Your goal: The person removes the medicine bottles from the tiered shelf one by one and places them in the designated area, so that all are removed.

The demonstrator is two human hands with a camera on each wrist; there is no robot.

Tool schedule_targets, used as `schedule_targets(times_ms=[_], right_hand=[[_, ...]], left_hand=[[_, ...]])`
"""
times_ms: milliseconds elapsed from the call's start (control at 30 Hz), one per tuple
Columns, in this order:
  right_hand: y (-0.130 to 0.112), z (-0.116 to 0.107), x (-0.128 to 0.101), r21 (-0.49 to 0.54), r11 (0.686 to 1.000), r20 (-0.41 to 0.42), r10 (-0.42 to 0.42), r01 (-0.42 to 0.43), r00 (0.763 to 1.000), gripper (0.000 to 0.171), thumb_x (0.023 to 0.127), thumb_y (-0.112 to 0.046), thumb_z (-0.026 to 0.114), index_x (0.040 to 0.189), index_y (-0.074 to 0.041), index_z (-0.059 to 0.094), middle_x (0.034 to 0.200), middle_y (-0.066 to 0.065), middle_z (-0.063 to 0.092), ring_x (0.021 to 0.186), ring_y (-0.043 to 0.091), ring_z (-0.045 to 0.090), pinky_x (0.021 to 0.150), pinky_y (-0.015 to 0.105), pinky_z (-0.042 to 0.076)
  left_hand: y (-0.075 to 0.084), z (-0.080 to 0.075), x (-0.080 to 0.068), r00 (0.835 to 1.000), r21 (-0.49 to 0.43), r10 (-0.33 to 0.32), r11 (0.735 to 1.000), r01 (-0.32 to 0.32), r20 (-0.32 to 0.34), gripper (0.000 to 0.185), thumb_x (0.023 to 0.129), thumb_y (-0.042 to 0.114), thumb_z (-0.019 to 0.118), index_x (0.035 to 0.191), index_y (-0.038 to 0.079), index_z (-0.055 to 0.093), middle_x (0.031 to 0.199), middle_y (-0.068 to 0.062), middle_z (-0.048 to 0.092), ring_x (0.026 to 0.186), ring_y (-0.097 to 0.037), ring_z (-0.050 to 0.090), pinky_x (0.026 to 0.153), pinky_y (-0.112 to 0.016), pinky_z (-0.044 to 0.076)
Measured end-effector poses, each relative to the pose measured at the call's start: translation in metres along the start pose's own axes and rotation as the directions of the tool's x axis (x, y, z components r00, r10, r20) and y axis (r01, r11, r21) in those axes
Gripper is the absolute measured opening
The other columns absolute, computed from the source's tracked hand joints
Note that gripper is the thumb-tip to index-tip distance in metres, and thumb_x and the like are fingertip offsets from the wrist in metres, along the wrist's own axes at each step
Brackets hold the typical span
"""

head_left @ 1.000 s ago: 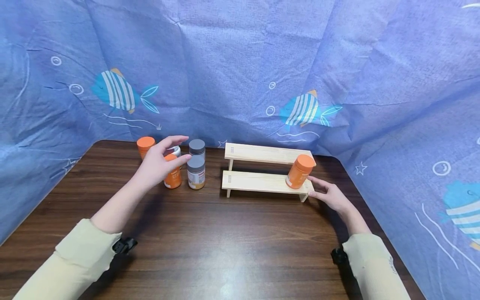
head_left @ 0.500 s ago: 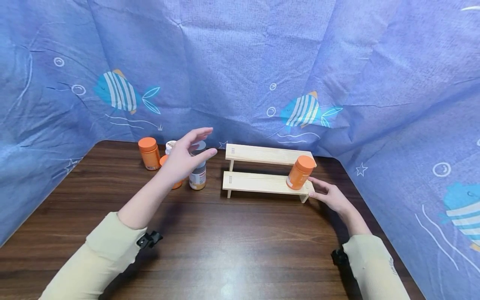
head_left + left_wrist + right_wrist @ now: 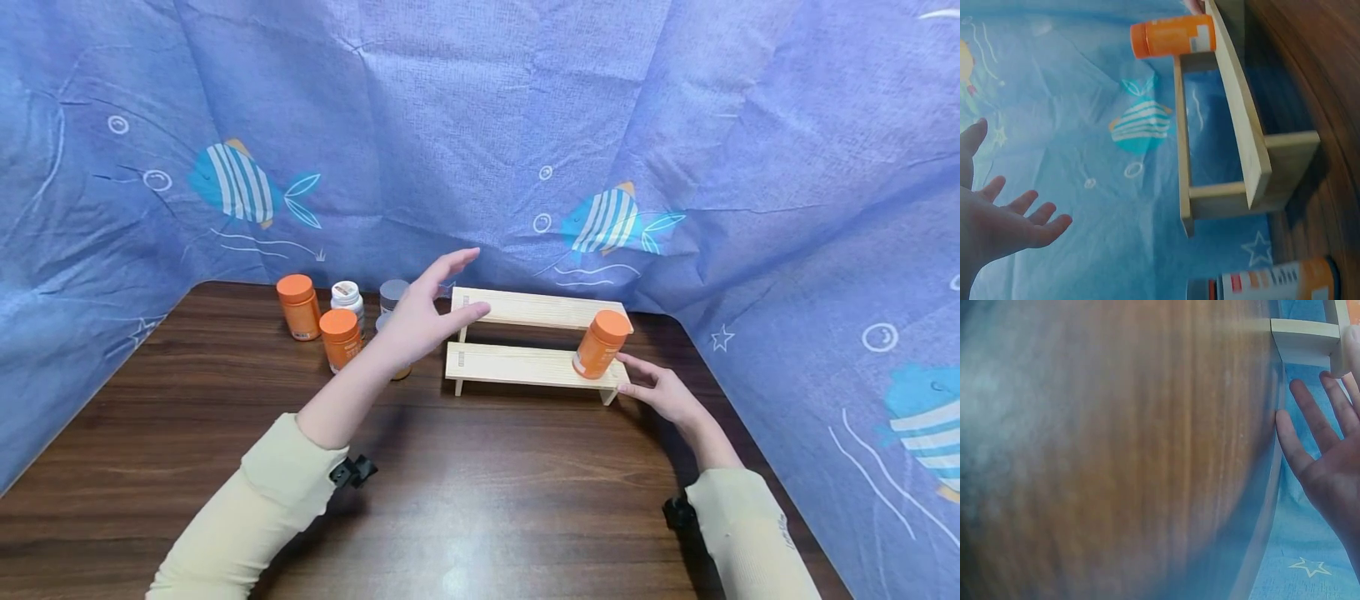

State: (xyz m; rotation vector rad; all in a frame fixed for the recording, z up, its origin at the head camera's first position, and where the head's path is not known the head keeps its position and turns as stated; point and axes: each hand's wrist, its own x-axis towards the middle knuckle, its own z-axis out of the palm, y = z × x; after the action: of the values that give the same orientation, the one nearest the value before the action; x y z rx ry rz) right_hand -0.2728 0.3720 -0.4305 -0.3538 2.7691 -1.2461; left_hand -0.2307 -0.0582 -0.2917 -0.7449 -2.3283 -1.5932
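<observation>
A pale wooden two-step shelf [image 3: 525, 364] stands at the back of the table. An orange bottle [image 3: 600, 343] stands upright on the right end of its lower step. My left hand [image 3: 457, 287] hovers open and empty over the shelf's left end, fingers spread; the left wrist view shows that hand [image 3: 1004, 225] apart from the shelf [image 3: 1241, 125] and the orange bottle [image 3: 1172, 37]. My right hand [image 3: 632, 375] lies open on the table, straight fingers against the lower step's right end. In the right wrist view the right hand [image 3: 1329, 462] reaches the shelf end [image 3: 1307, 340].
Left of the shelf is a cluster of bottles: two orange ones [image 3: 298, 307] [image 3: 340, 337], a white-capped one [image 3: 347, 298] and a grey-capped one [image 3: 392, 293], with another partly hidden behind my left hand. Blue fish-print cloth [image 3: 480, 125] walls the dark wooden table [image 3: 480, 483].
My left hand has moved right, from over the bottle cluster to the shelf's left end, still empty. The right hand and the orange bottle have not moved.
</observation>
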Motion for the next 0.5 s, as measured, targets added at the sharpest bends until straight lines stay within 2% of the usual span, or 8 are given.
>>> schedule_targets(times_ms=[267, 500], right_hand=[[-0.002, -0.001, 0.001, -0.01, 1.0, 0.003, -0.006, 0.006, 1.0, 0.066, 0.085, -0.035, 0.07, 0.141, -0.011, 0.045, 0.143, 0.017, 0.043, 0.131, 0.035, 0.038, 0.104, 0.054, 0.032], [-0.008, -0.002, -0.001, 0.018, 0.999, 0.018, 0.029, -0.03, 0.999, 0.067, 0.085, -0.034, 0.07, 0.141, -0.01, 0.044, 0.143, 0.019, 0.043, 0.13, 0.036, 0.039, 0.106, 0.055, 0.03]], left_hand=[[0.0, 0.028, 0.014, 0.999, -0.012, -0.001, 1.0, 0.002, 0.049, 0.068, 0.084, 0.04, 0.07, 0.143, 0.03, 0.037, 0.146, 0.009, 0.04, 0.134, -0.012, 0.034, 0.109, -0.037, 0.032], [-0.003, 0.06, 0.021, 0.997, -0.059, 0.004, 0.998, 0.0, 0.072, 0.067, 0.084, 0.036, 0.071, 0.142, 0.026, 0.039, 0.144, 0.005, 0.042, 0.134, -0.016, 0.037, 0.108, -0.043, 0.034]])
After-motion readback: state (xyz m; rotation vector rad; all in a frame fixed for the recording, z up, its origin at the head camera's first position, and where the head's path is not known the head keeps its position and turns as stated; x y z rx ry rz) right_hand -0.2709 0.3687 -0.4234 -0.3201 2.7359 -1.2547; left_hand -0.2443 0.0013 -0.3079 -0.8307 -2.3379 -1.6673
